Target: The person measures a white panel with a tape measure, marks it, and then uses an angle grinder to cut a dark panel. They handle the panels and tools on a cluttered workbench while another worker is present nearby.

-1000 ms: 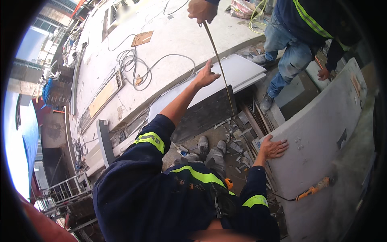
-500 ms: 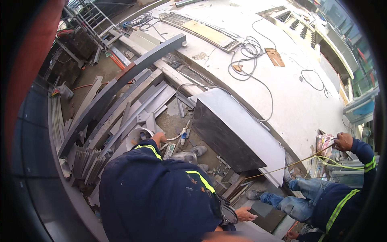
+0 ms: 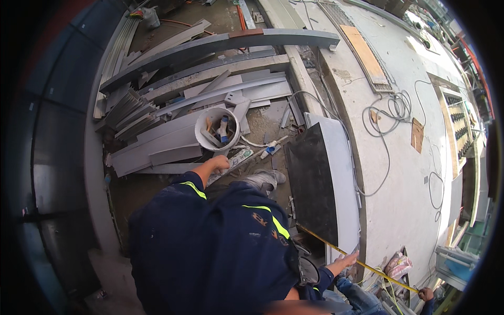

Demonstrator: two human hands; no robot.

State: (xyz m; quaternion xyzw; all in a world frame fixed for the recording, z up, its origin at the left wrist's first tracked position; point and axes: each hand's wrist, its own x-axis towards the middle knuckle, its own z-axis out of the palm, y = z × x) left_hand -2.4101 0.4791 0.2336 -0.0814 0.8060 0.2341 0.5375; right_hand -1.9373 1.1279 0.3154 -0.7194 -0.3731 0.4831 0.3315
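Tape, a long yellow metal measuring blade (image 3: 386,275), slants from the lower end of the white-topped, black-sided rectangular slab (image 3: 313,184) towards 4 o'clock, where a co-worker's bare hand (image 3: 426,294) grips it, while the person's bare right hand (image 3: 342,262), apart from it half a second ago, now lies open alongside, fingers outstretched, contact unclear. At 9 o'clock the bare left hand (image 3: 218,164) looks curled, but whether it grips anything cannot be told; just above it, the round white bucket (image 3: 214,114), partly covered earlier, now shows its full rim, and the co-worker's faded blue jeans (image 3: 359,296) are mostly cut off towards 5 o'clock.
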